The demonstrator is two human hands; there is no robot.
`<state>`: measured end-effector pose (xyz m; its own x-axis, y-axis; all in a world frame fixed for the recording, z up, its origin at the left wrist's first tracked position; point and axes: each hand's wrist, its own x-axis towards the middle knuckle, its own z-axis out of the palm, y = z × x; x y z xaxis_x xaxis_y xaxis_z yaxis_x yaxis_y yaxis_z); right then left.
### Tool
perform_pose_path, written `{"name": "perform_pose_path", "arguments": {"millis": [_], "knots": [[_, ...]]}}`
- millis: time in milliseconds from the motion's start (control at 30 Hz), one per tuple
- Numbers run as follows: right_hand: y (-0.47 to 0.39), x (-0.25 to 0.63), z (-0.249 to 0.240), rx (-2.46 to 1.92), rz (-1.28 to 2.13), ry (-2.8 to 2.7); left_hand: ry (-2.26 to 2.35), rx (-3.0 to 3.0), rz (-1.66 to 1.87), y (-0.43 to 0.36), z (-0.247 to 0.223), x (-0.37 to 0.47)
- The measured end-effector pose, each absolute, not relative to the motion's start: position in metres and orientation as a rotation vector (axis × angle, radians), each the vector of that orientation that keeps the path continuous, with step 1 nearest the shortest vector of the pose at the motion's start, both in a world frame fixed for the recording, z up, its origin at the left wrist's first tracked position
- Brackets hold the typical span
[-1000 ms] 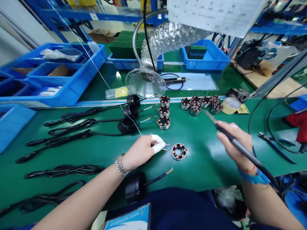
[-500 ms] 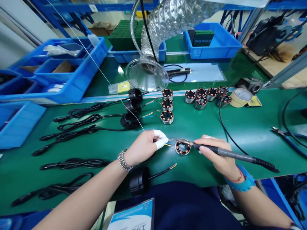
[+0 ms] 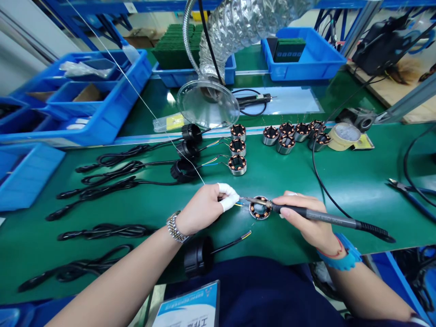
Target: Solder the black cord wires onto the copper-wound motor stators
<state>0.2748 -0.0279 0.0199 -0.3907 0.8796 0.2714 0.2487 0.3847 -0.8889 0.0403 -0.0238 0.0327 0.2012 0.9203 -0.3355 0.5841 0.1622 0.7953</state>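
Observation:
My right hand point(image 3: 304, 218) is wrapped round a soldering iron point(image 3: 320, 216). The iron's tip points left, across a copper-wound motor stator point(image 3: 260, 213), and reaches the fingertips of my left hand point(image 3: 207, 204). White finger covers sit on the left thumb and forefinger, which are pinched together. A thin solder wire point(image 3: 185, 157) runs down from the upper left into that pinch. Yellow and blue wire ends point(image 3: 239, 204) stick out just below the fingertips, beside the stator; exactly how they are held is hidden. A black cap point(image 3: 198, 257) with a stripped cable point(image 3: 231, 242) lies nearer my body.
Three stators point(image 3: 237, 165) wired to capped cables stand behind my left hand. Several loose stators point(image 3: 286, 144) are at the back right, near a tape roll point(image 3: 344, 136). A clear fume hood point(image 3: 208, 104) hangs above. Pliers point(image 3: 412, 193) lie far right; coiled cables point(image 3: 105, 231) lie left.
The iron has shifted slightly left, so its tip is now at my left fingertips. My left hand has stayed nearly still.

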Motion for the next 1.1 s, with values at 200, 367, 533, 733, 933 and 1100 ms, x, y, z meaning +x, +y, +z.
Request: {"name": "perform_pose_path", "arguments": {"millis": [200,367,533,733,933,1100], "knots": [[-0.0284,0.2755,0.0206,-0.956,1.023,-1.844,1.489,1.528,0.445,-0.0246,0.0332,0.0401],[-0.0285,0.2766,0.0205,-0.963,1.007,-1.851,1.492,1.523,0.442,-0.0252,0.0341,0.0407],[-0.0292,0.275,0.0204,-0.922,1.036,-1.873,1.484,1.539,0.443,-0.0238,0.0341,0.0411],[-0.0284,0.2743,0.0198,-0.908,1.052,-1.87,1.49,1.532,0.452,-0.0249,0.0323,0.0381],[-0.028,0.2753,0.0193,-0.898,1.048,-1.863,1.472,1.526,0.467,-0.0253,0.0313,0.038],[-0.029,0.2737,0.0193,-0.892,1.05,-1.863,1.479,1.503,0.474,-0.0244,0.0292,0.038]]}}
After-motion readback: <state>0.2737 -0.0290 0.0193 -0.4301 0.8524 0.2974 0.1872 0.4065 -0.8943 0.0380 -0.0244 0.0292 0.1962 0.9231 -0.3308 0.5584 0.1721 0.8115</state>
